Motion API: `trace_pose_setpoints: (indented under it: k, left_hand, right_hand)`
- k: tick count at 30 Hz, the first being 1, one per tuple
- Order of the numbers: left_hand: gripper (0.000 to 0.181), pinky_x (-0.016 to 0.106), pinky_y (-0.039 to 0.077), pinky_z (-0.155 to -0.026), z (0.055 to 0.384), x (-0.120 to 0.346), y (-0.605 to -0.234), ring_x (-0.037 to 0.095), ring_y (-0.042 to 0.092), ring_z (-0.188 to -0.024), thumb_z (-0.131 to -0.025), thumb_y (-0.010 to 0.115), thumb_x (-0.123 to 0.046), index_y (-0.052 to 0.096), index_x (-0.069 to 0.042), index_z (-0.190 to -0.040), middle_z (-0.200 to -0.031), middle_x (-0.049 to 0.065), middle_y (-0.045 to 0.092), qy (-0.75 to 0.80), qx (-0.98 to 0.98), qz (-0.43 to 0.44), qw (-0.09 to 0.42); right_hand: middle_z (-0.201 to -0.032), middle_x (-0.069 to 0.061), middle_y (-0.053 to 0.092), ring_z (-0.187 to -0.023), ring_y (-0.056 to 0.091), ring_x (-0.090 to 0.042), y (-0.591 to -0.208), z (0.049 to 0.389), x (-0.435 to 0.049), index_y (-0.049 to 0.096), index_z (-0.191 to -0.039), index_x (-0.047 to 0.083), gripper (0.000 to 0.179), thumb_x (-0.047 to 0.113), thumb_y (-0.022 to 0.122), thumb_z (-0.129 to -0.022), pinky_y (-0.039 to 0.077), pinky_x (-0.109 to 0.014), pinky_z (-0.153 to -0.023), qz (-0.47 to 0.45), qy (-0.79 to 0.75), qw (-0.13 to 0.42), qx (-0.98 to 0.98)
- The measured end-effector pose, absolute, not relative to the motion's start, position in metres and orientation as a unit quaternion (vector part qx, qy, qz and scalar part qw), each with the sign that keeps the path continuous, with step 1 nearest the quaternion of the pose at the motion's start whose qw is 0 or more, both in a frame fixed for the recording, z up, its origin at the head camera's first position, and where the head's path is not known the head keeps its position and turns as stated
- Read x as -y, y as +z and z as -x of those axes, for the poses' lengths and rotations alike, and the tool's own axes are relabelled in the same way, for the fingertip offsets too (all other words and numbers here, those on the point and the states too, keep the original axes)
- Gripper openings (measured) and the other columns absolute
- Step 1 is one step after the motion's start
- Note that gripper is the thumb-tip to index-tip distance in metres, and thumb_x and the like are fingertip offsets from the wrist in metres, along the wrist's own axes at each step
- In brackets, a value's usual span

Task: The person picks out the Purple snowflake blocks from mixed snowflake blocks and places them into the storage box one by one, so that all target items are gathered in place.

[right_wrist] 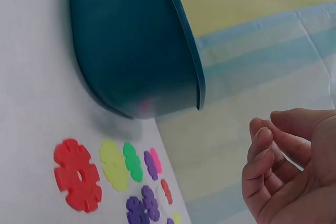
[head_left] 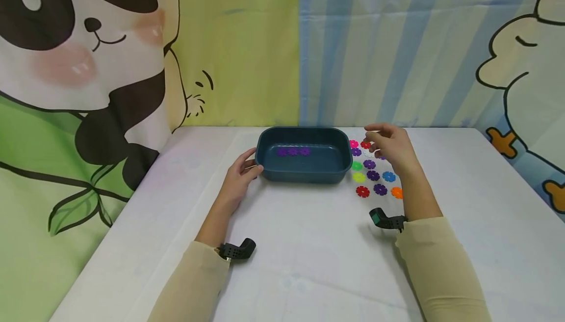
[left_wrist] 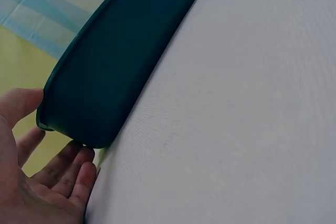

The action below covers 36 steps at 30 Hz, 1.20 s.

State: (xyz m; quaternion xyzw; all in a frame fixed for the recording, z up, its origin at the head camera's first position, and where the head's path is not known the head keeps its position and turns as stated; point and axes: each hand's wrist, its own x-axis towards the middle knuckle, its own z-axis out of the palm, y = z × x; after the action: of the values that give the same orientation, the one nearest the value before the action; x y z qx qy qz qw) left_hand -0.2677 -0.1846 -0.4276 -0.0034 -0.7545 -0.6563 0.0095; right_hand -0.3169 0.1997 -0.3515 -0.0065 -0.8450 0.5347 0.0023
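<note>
A dark teal plastic basin (head_left: 303, 175) stands on the table with three purple flower-shaped pieces (head_left: 293, 151) in a row inside. At its left end, my left hand (head_left: 237, 180) holds the corner, thumb at the rim and fingers around the end wall (left_wrist: 73, 124). My right hand (head_left: 393, 149) is raised to the right of the basin, over the far part of a group of notched plastic flower discs. Its fingers bend loosely toward the thumb, and nothing shows between them in the right wrist view. A red disc (right_wrist: 77, 176) lies nearest the camera there.
Several more discs lie right of the basin, among them a blue one (head_left: 389, 176), an orange one (head_left: 396, 193) and a yellow one (head_left: 359, 177). A white cloth covers the table (head_left: 291, 243). Behind it hangs a printed curtain (head_left: 247, 47).
</note>
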Motion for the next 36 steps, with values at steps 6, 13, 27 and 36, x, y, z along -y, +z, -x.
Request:
trace_pose_setpoints:
  k: [6, 13, 27, 36]
  left_hand:
    - [0.060, 0.039, 0.046, -0.107, 0.266, 0.184, -0.426, 0.029, 0.058, -0.131, -0.101, 0.065, -0.019, 0.044, -0.026, -0.157, -0.145, 0.016, 0.058, -0.655, 0.755, 0.001, 0.012]
    - [0.060, 0.043, 0.045, -0.109, 0.266, 0.185, -0.426, 0.030, 0.057, -0.132, -0.102, 0.064, -0.018, 0.043, -0.026, -0.158, -0.146, 0.017, 0.057, -0.658, 0.753, 0.002, 0.009]
    - [0.060, 0.028, 0.047, -0.101, 0.268, 0.186, -0.427, 0.029, 0.057, -0.131, -0.103, 0.064, -0.020, 0.042, -0.026, -0.158, -0.147, 0.016, 0.057, -0.655, 0.756, 0.010, 0.004]
    - [0.060, 0.037, 0.045, -0.106, 0.268, 0.187, -0.429, 0.028, 0.057, -0.132, -0.103, 0.064, -0.022, 0.042, -0.027, -0.158, -0.148, 0.016, 0.056, -0.659, 0.752, 0.011, 0.002]
  right_hand:
    - [-0.128, -0.016, 0.063, -0.097, 0.064, -0.029, -0.356, 0.321, -0.214, 0.055, -0.147, 0.011, 0.048, 0.036, 0.057, -0.106, 0.058, -0.026, -0.083, 0.031, 0.535, 0.019, 0.844]
    - [-0.134, -0.016, 0.060, -0.106, 0.062, -0.034, -0.367, 0.326, -0.227, 0.053, -0.149, 0.013, 0.051, 0.038, 0.057, -0.106, 0.057, -0.028, -0.089, 0.071, 0.530, 0.009, 0.845]
    - [-0.142, -0.021, 0.053, -0.105, 0.054, -0.027, -0.399, 0.340, -0.247, 0.052, -0.151, 0.010, 0.052, 0.033, 0.059, -0.105, 0.052, -0.025, -0.085, 0.151, 0.480, -0.020, 0.864]
    - [-0.144, -0.028, 0.049, -0.120, 0.049, -0.039, -0.409, 0.342, -0.247, 0.052, -0.150, 0.005, 0.053, 0.031, 0.060, -0.104, 0.048, -0.048, -0.109, 0.158, 0.433, -0.041, 0.887]
